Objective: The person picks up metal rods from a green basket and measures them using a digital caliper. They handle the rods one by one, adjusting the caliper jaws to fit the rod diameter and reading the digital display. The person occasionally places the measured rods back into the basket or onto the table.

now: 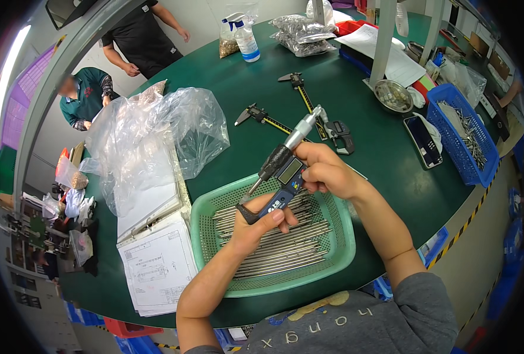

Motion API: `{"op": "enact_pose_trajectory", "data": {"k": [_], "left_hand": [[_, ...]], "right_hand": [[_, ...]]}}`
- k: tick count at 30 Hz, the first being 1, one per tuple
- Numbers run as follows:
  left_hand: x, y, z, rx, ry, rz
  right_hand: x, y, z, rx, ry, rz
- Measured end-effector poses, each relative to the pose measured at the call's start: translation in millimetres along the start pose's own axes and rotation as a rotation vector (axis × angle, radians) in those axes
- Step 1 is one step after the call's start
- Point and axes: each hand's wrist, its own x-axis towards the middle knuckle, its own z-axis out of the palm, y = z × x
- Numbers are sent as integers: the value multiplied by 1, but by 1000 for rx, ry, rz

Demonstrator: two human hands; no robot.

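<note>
Left hand and right hand hold digital micrometer, tilted, above green basket of thin metal rods. Dark green table beneath. To left: papers, clear bag. Beyond: calipers, spray bottle. To right: phone, blue basket of metal parts. Two people at far left.

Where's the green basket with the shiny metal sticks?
In the lower middle of the head view, the green basket sits on the table, just right of the paper drawing and below the micrometer.
</note>
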Motion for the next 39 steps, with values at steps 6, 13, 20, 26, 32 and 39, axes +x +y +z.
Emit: {"op": "enact_pose_trajectory", "data": {"k": [6, 13, 20, 26, 32, 39], "left_hand": [[0, -2, -2, -1, -4, 5], [0, -1, 2, 62, 40, 1], [-2, 2, 3, 63, 62, -18], [0, 0, 1, 2, 73, 1], [-5, 12, 12, -94, 95, 21], [-6, 10, 7, -168, 118, -30]], "right_hand": [[0, -4, 0, 5, -9, 6], [1, -2, 1, -19, 2, 6], [-1, -3, 1, -6, -19, 12], [1, 1, 2, 24, 69, 37], [4, 2, -8, 73, 433, -179], [4, 0, -16, 146, 400, -216]]}}
